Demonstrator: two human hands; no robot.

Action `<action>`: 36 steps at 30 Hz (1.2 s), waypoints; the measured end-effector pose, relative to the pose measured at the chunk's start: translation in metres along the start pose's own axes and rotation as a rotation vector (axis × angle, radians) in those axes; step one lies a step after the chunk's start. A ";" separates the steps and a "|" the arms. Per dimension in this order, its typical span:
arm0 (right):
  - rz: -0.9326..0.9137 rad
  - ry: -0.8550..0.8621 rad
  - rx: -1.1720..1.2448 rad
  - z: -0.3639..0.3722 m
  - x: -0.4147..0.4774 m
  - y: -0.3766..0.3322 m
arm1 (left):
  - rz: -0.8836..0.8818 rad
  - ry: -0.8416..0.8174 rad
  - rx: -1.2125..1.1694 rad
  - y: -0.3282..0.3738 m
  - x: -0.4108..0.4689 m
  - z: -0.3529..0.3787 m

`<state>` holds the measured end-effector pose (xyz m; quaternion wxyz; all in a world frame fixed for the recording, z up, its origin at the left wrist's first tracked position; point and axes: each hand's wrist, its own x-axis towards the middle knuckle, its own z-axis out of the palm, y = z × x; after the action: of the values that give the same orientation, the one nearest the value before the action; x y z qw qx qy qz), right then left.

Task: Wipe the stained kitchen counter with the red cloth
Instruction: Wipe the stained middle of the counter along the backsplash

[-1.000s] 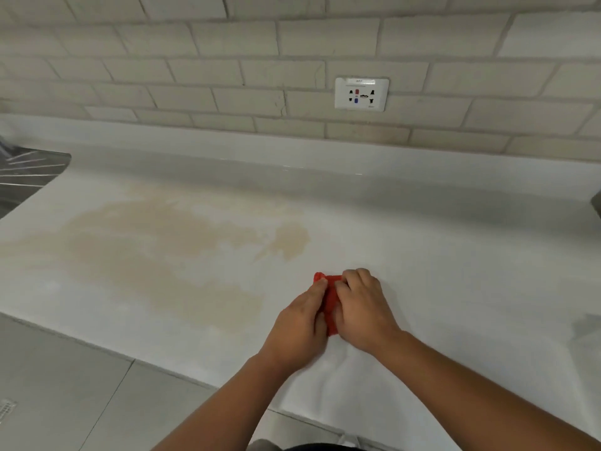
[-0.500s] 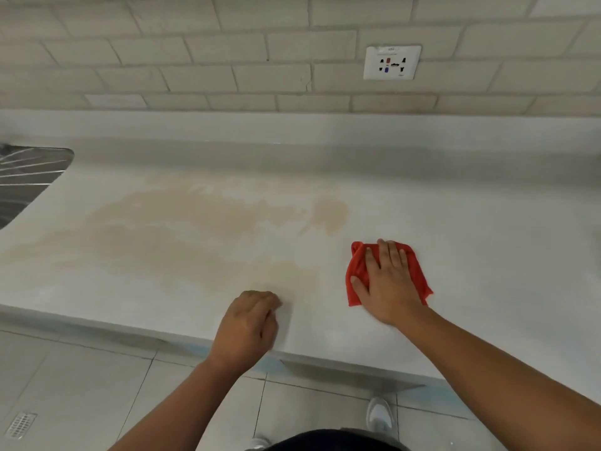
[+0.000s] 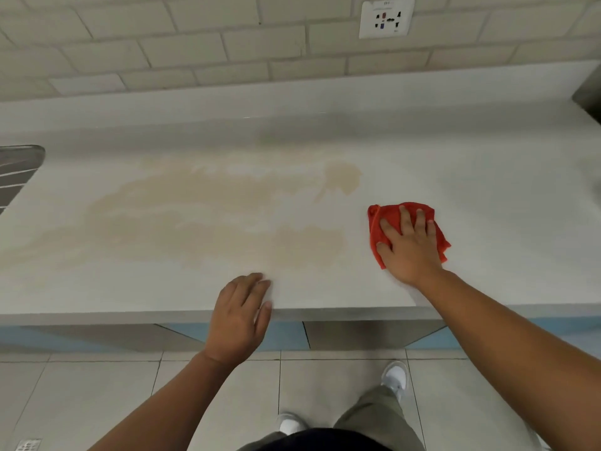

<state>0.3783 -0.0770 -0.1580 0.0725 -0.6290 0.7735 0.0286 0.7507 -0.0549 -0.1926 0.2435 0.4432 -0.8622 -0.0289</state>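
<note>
Head view: right grip (image 3: 409,249) flat, pressing red cloth (image 3: 383,212) right of stain (image 3: 211,222); left grip (image 3: 237,320) relaxed, empty, at stain's near edge.

Left hand (image 3: 239,317), right hand (image 3: 409,249), forearms (image 3: 156,402) bare — olive-grey trousers (image 3: 374,415), white shoes (image 3: 395,377), dark top (image 3: 312,442) at lower edge.

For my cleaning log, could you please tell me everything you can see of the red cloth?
The cloth is bright red, soft fabric by its look, bunched into a rumpled pad with uneven edges. It lies on the pale counter, just right of the tan stain. The right hand presses flat on it, fingers straight and spread, hiding its middle.
</note>
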 end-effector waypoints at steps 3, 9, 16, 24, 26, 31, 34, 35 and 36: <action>-0.087 -0.045 -0.017 0.000 -0.005 -0.022 | -0.001 -0.009 -0.003 -0.003 -0.010 0.003; -0.318 -0.103 -0.054 -0.001 -0.027 -0.054 | 0.008 -0.121 0.071 -0.004 -0.024 0.005; -0.110 -0.077 0.038 -0.004 -0.016 -0.036 | -0.007 -0.180 0.114 -0.004 -0.026 0.004; -0.289 -0.097 0.037 -0.003 -0.018 -0.083 | -0.015 -0.187 0.102 -0.006 -0.027 0.003; -0.341 -0.090 0.055 -0.004 -0.024 -0.067 | -0.009 -0.184 0.088 -0.006 -0.027 0.002; -0.155 -0.059 0.124 -0.007 -0.012 -0.021 | -0.015 -0.192 0.082 -0.007 -0.026 0.001; 0.003 -0.089 0.173 -0.009 0.003 -0.039 | -0.040 -0.200 0.083 -0.004 -0.026 0.003; 0.044 -0.089 0.195 -0.010 0.007 -0.050 | -0.048 -0.199 0.081 -0.003 -0.026 0.003; 0.059 -0.077 0.213 -0.010 0.009 -0.063 | -0.054 -0.197 0.080 -0.003 -0.026 0.003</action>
<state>0.4375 -0.1002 -0.1469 0.1676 -0.5931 0.7870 -0.0277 0.7636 -0.0370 -0.2064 0.1388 0.4708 -0.8701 -0.0446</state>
